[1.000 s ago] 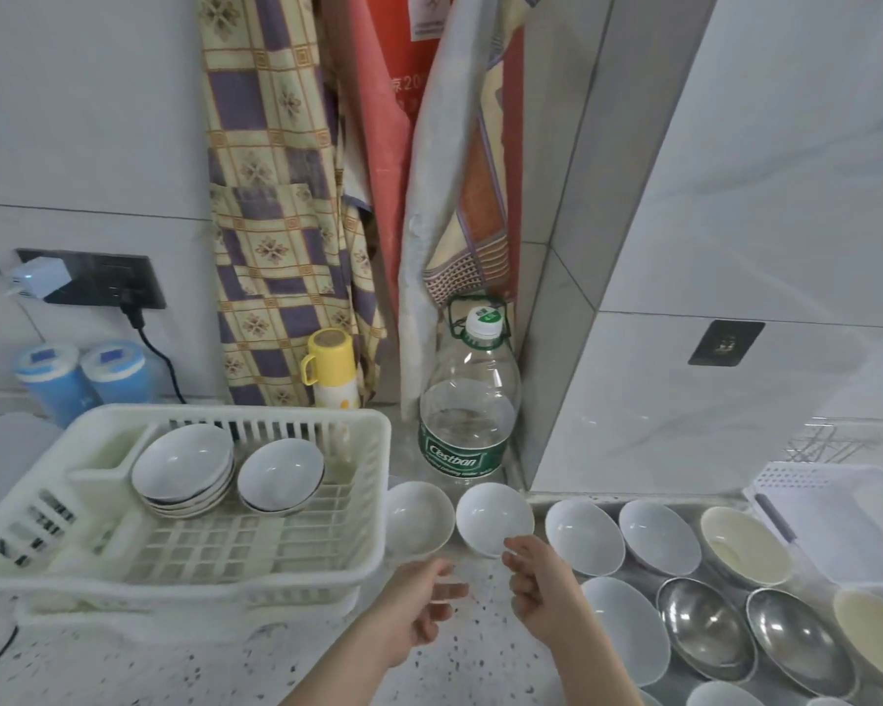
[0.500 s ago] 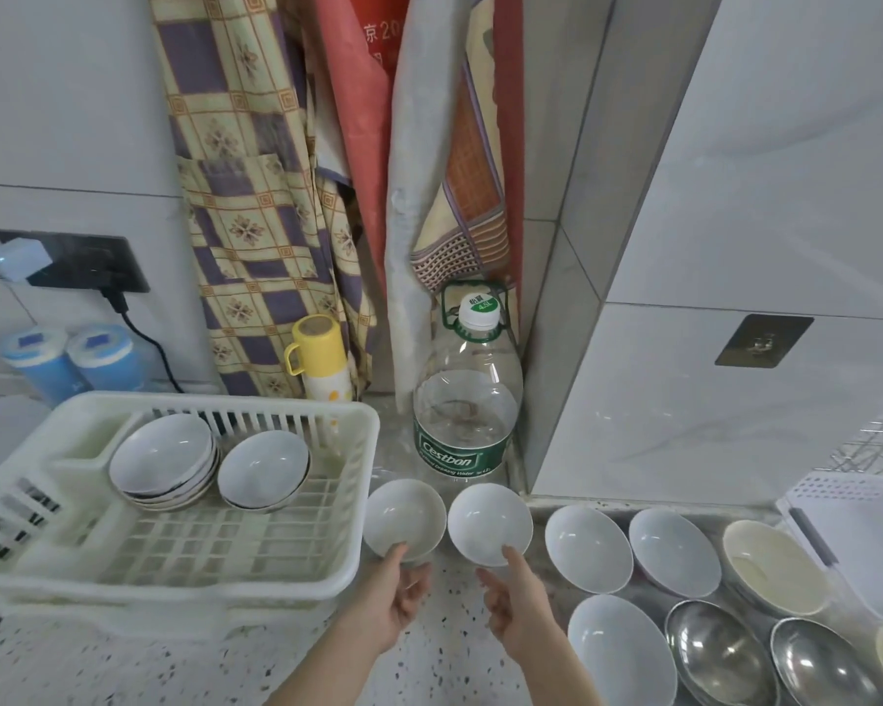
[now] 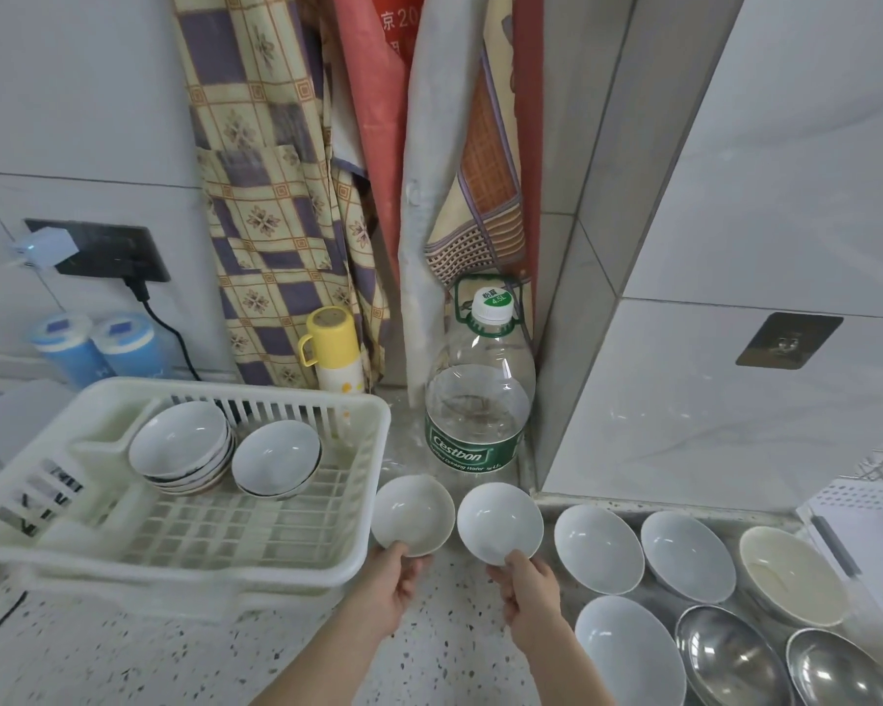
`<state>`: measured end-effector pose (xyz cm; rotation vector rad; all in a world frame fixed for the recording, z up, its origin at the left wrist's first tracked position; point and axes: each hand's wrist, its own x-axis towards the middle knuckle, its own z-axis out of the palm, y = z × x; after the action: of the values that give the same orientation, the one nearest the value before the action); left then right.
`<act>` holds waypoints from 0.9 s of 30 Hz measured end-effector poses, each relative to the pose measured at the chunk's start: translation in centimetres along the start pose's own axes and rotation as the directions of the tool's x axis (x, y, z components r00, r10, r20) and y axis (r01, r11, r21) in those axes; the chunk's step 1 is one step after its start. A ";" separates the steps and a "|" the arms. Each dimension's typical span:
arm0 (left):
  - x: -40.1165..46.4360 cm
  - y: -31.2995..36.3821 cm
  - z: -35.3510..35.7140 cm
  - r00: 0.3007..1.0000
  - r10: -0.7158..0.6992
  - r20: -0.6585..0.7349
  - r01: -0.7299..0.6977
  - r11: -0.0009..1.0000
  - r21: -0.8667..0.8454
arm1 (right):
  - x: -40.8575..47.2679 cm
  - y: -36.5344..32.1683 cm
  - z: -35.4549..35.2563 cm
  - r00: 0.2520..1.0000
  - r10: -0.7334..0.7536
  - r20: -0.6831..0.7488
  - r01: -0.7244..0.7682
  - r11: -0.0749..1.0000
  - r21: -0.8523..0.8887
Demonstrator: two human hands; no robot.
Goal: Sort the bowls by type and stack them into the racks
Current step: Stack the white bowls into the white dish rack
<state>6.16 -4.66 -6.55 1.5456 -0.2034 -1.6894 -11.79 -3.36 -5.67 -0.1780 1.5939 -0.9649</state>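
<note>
- Head view: the left hand [image 3: 396, 583] pinches the near rim of a small white bowl [image 3: 413, 514], thumb on the rim's inside edge and fingers curled beneath it.
- This left bowl sits just beside the right wall of the white plastic rack [image 3: 184, 563], which stands on the speckled counter [image 3: 174, 654].
- The right hand [image 3: 528, 591] grips the near rim of a second small white bowl [image 3: 499, 522] in the same way, thumb over the edge.
- The two held bowls lie side by side, close but apart, in front of a large clear water bottle [image 3: 480, 405] with a green label.
- Inside the rack, a stack of white bowls [image 3: 182, 448] leans at the back left, and a shorter stack [image 3: 276, 458] sits just to its right, touching or nearly touching it.
- To the right of the held bowls, more white bowls [image 3: 597, 547] lie in rows on the counter, with a cream bowl [image 3: 791, 578] farther right.
- Two steel bowls [image 3: 730, 659] rest at the lower right edge, next to a larger white bowl [image 3: 628, 654].
- A yellow-capped flask [image 3: 335, 356] stands behind the rack against hanging patterned cloths [image 3: 276, 196].
- Two blue-lidded containers [image 3: 98, 349] stand at the far left, below a black wall socket [image 3: 103, 249].
</note>
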 end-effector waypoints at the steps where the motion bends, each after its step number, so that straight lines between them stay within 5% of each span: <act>1: -0.1 -0.1 -0.3 1.000 0.010 -0.005 -0.010 1.000 0.007 | -0.2 0.1 -0.3 1.000 0.012 0.004 -0.012 1.000 0.009; 10: -3.2 -2.0 -3.0 0.999 0.028 0.023 -0.031 0.983 0.180 | -3.9 2.4 -3.1 0.999 0.035 0.030 -0.040 0.986 0.164; 17: -7.6 -1.7 -3.3 0.983 0.081 0.163 -0.142 0.903 0.406 | -8.9 0.7 -4.0 0.986 -0.157 0.054 0.136 0.948 0.287; 27: -14.2 2.6 -4.7 0.927 0.232 0.295 -0.311 0.915 0.258 | -16.3 -1.0 -1.4 0.936 -0.353 0.005 0.328 0.875 0.355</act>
<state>10.22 4.71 4.72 1.4221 -0.8126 -1.6813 -8.78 6.39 7.14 -0.2476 1.3223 -1.4861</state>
